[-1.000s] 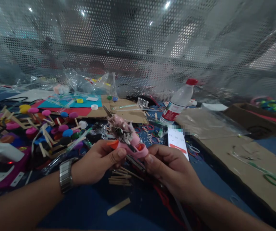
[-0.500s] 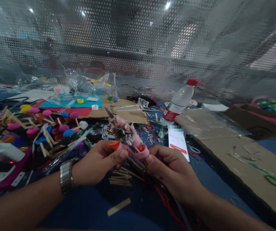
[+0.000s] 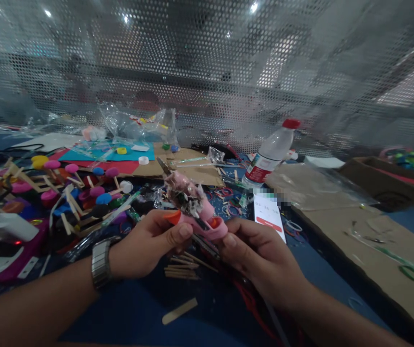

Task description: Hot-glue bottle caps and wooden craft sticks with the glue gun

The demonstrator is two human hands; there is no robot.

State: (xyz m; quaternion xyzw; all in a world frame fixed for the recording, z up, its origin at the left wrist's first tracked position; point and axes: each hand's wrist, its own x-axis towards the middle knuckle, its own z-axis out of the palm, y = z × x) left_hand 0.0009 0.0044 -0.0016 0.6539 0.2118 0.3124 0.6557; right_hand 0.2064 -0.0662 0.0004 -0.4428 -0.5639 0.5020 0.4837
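A pink tool with orange parts and a narrow dark tip is held up between my two hands, the tip pointing up and away to the left. Stringy grey and whitish debris cakes its upper part. My left hand pinches the left side, beside an orange piece, its thumb lying on the pink. At the other end, my right hand grips close to a pink loop with orange inside. The fingers hide much of the lower part. Below lie several wooden sticks and, nearer me, a single flat craft stick.
Many colourful caps joined to sticks crowd the left, near a purple item. A bottle and a lit phone stand beyond my right hand. Cardboard lies at right; behind rises a perforated screen.
The view has shifted very slightly. Both hands keep their hold on the pink tool, which has turned or moved a little to the right.
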